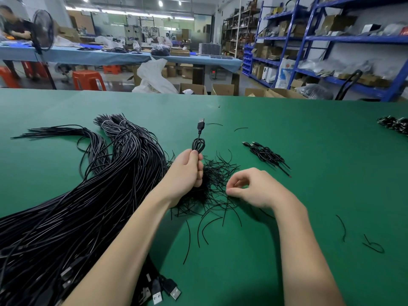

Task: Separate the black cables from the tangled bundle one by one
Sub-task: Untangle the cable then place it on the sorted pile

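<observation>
On the left of the green table (309,133) lies the tangled bundle (88,195) of black cables, a thick sweep running from the near left corner up toward mid-table, where it splits into two fanned tails of loose wire ends; the cables are too many and too overlapped to count. At the bundle's near end, four USB plugs (162,291) show plainly by the table edge, with more half buried beside them. Just right of the bundle, the left hand (187,171) is raised off the cloth with its fingers curled round one coiled cable (198,145), whose loops stick out above the fist and whose single USB plug (201,124) points upward. Below and between the two hands sits a mat of thin black ties (212,188), strewn and uncountable. The right hand (249,187) rests low over the right edge of that mat, thumb and forefinger brought close together at the ties; whether they actually pinch one cannot be told. Further right, a small pile of coiled cables (266,154) lies apart on the cloth, its count unclear. A few stray ties (373,245) lie near the right edge, and another dark heap (395,124) sits at the far right. Beyond the table stand open cardboard boxes (223,89), contents hidden.
</observation>
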Tool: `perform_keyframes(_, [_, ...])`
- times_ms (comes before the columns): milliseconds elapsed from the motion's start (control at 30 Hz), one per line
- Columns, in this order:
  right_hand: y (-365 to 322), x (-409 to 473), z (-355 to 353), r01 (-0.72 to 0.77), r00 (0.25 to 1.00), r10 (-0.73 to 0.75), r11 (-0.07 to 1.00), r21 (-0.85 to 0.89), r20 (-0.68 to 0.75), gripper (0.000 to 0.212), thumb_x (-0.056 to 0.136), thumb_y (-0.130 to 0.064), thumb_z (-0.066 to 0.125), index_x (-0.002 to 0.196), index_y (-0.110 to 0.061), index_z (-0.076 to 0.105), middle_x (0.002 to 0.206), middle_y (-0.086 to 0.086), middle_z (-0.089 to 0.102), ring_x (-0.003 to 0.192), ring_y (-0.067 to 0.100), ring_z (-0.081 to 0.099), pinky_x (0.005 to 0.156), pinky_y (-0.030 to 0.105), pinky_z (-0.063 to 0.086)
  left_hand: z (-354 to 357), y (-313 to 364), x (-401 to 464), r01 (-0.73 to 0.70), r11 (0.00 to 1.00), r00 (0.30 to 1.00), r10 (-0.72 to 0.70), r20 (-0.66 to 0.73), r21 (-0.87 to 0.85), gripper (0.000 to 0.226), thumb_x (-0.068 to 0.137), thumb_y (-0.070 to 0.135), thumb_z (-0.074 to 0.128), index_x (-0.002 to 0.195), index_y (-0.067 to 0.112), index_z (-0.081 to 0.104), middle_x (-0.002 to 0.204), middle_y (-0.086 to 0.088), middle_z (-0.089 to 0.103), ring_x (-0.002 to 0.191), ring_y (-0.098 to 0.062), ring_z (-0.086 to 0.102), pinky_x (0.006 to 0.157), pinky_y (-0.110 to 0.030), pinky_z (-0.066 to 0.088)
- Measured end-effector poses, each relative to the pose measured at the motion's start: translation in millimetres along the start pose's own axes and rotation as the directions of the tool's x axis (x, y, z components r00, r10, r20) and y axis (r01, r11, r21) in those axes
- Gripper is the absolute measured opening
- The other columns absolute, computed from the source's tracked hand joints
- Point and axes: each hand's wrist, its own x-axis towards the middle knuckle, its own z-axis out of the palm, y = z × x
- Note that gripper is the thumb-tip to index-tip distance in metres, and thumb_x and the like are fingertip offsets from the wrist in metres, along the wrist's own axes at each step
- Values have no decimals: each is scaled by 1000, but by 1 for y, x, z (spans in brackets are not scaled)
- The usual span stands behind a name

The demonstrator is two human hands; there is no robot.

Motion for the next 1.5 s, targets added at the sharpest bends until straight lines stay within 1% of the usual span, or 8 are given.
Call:
perform_keyframes(233, [-1, 3, 3, 90, 986, -85, 996, 29, -144, 13, 97, -33, 64, 85, -38, 63, 108, -18, 65, 99, 10, 60, 81, 28, 42, -2, -3, 3, -30, 1000, 998, 30, -46, 3, 28, 109, 22, 28, 85, 16, 42, 54, 17, 41, 46, -3, 36, 43, -16, 33])
perform_keyframes(433, [-8, 3, 8, 118, 971, -55, 957, 264, -233, 9, 100, -36, 60, 91, -38, 62, 126, -14, 58, 120, 8, 49, 98, 33, 35, 0, -3, 2, -51, 997, 997, 55, -62, 56, 28, 109, 23, 29, 84, 17, 42, 58, 15, 41, 48, -3, 36, 44, -17, 34])
perform_keyframes(667, [-46, 6, 13, 257, 935, 18, 653, 713, -354, 5, 93, -21, 72, 88, -21, 74, 68, -17, 70, 61, -7, 60, 60, 10, 46, 4, -3, -3, -155, 958, 988, 157, 13, 242, 27, 107, 26, 31, 85, 16, 42, 69, 3, 42, 58, -14, 36, 56, -35, 34])
perform_keyframes(733, [-54, 6, 17, 229, 945, 36, 636, 737, -325, 6, 91, -20, 75, 85, -21, 75, 62, -20, 69, 55, -9, 58, 54, 7, 43, 6, -2, -4, -204, 917, 978, 209, 23, 343, 29, 107, 26, 32, 82, 16, 40, 70, 0, 43, 62, -19, 37, 62, -40, 35])
perform_keyframes(867, [-56, 7, 19, 52, 970, 158, 610, 791, -186, 9, 84, -28, 81, 80, -21, 78, 63, -17, 68, 53, -4, 53, 49, 16, 42, 9, -2, -8, -274, 825, 955, 295, 36, 494, 31, 108, 24, 32, 79, 19, 39, 65, 8, 46, 54, -4, 40, 55, -23, 33])
perform_keyframes(1067, [-51, 8, 16, -110, 980, 194, 381, 918, 37, 13, 83, -17, 82, 78, -12, 71, 58, -8, 61, 46, 2, 45, 36, 12, 33, 10, 4, -13, -293, 786, 952, 290, 94, 544, 28, 107, 20, 32, 81, 14, 42, 65, 5, 48, 51, -5, 39, 51, -20, 34])
perform_keyframes(1233, [-46, 7, 16, -151, 980, 183, 402, 903, 82, 15, 83, -19, 83, 82, -11, 70, 61, -7, 63, 46, 1, 48, 38, 11, 37, 10, 2, -16, -310, 790, 946, 311, 90, 529, 26, 103, 11, 35, 79, 13, 44, 61, 8, 45, 50, -5, 38, 50, -19, 31])
perform_keyframes(1500, [-52, 10, 27, 10, 988, 133, 440, 898, -76, 21, 84, -23, 84, 95, -11, 70, 58, -10, 60, 48, 2, 51, 48, 16, 49, 9, 5, -11, -266, 818, 937, 344, -63, 510, 39, 108, 21, 33, 69, 21, 39, 53, 18, 51, 53, -3, 43, 56, -20, 32])
